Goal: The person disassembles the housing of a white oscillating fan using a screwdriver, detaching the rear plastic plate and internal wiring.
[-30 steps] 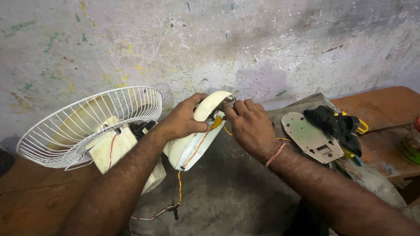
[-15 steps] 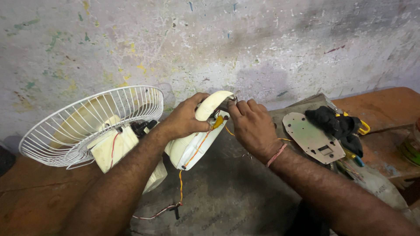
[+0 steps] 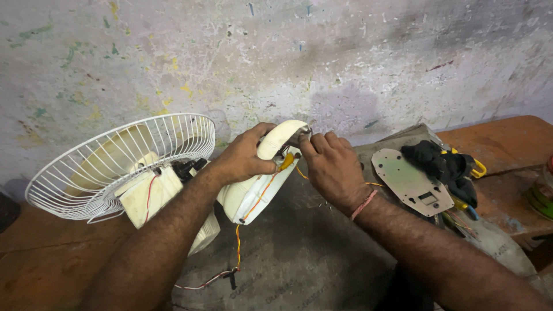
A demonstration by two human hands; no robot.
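My left hand [image 3: 245, 156] grips the cream plastic fan housing [image 3: 253, 190], holding it tilted above the grey mat [image 3: 299, 259]. My right hand [image 3: 331, 167] pinches small wiring at the housing's top end, fingers closed on it. Orange and red wires [image 3: 237, 242] hang from the open housing down to the mat. The white wire fan guard [image 3: 115, 161] with the cream motor body [image 3: 147, 193] lies to the left, joined to the housing.
A metal plate [image 3: 409, 181] lies on the mat at the right, beside a black cloth [image 3: 438, 161] and yellow-handled tools [image 3: 475, 170]. A worn reddish table [image 3: 507, 138] and a stained wall [image 3: 276, 57] stand behind. A green-banded container [image 3: 541, 193] is at the far right.
The view has shifted slightly; both hands stay on the housing, with the right fingers working a little at the wiring on top.
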